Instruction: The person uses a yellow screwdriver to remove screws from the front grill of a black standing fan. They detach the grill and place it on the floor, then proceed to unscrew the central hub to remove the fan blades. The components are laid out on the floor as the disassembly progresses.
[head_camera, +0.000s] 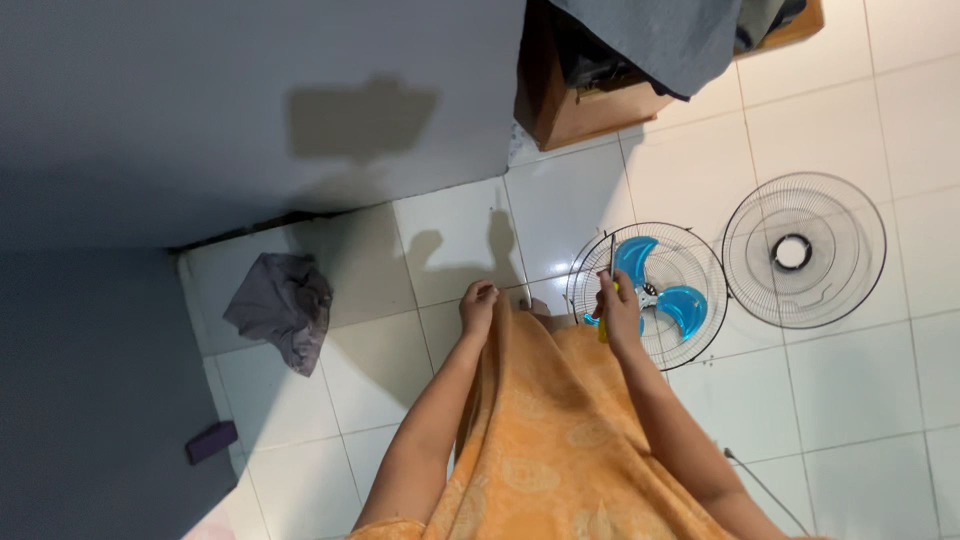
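Nearest me, orange cloth (545, 440) drapes below both arms. My right hand (620, 310) grips a yellow-handled screwdriver (607, 290) over the blue fan blades (660, 285) in their wire guard (590, 262). My left hand (478, 305) is curled into a fist, holding nothing I can see. White tiled floor (860, 390), grey wall (200, 110).

Both arms reach forward, the left hand (478, 300) curled loosely, the right hand (617, 312) closed in a fist.

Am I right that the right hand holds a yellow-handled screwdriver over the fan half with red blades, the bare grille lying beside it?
Not quite. In the head view the blades are blue, not red. The right hand does hold the yellow-handled screwdriver over that fan half, and the bare grille lies beside it.
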